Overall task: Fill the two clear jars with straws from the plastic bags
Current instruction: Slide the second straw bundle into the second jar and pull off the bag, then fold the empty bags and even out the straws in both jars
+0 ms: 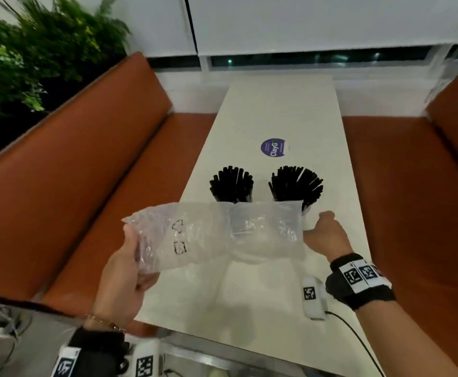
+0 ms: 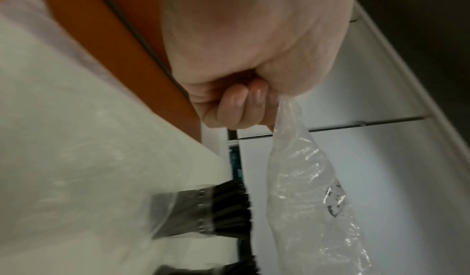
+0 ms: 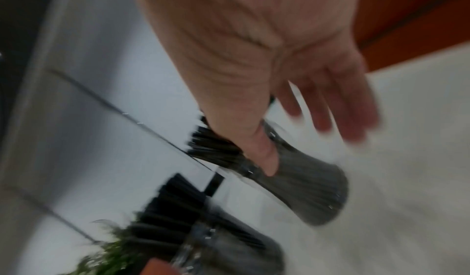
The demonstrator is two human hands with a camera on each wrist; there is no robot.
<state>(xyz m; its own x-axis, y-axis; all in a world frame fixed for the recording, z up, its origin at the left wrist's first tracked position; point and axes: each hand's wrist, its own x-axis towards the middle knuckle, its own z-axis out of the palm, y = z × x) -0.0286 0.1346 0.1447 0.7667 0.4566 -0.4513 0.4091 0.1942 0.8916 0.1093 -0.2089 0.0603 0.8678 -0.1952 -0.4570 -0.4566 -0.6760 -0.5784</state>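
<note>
Two clear jars stand side by side on the white table (image 1: 276, 110), the left jar (image 1: 231, 186) and the right jar (image 1: 295, 186), each packed with black straws that fan out of the top. My left hand (image 1: 135, 257) grips one end of an empty, crumpled clear plastic bag (image 1: 214, 235) and holds it in the air in front of the jars. The left wrist view shows the curled fingers (image 2: 244, 102) pinching the bag (image 2: 305, 199). My right hand (image 1: 323, 227) hovers by the right jar (image 3: 305, 189) with its fingers (image 3: 343, 118) spread, holding nothing.
A white tagged device (image 1: 313, 297) with a black cable lies near the table's front right. A round purple sticker (image 1: 274, 147) sits beyond the jars. Orange benches (image 1: 86, 172) flank the table on both sides. Green plants (image 1: 32, 50) rise at the back left.
</note>
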